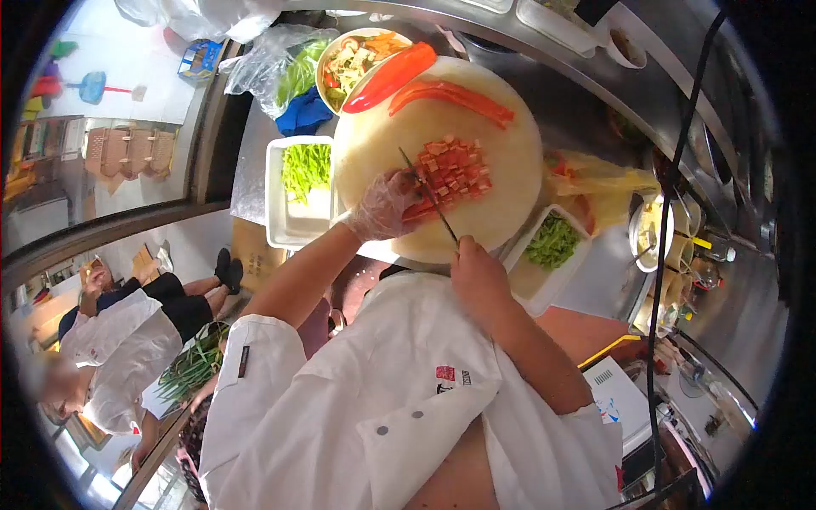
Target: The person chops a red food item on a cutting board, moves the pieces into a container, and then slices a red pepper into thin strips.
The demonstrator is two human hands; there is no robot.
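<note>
My left hand [384, 208], in a clear plastic glove, presses on red pepper strips [416, 212] at the near left of a round, pale cutting board [365, 149]. Its fingertips are curled close to the blade. My right hand [476, 270] grips a knife [435, 200], whose thin blade lies across the peppers and points away to the left. Beyond the blade is a pile of diced red pepper [463, 170]. Farther back on the board lie a large glossy red pepper piece [395, 78] and long red pepper strips [463, 99].
A white tray of cut greens [274, 191] stands left of the board, another tray of chopped greens [520, 302] at right. A bowl of mixed vegetables [330, 64] touches the far left. A yellow plastic bag [625, 183] lies at right. Another person [127, 357] is at lower left.
</note>
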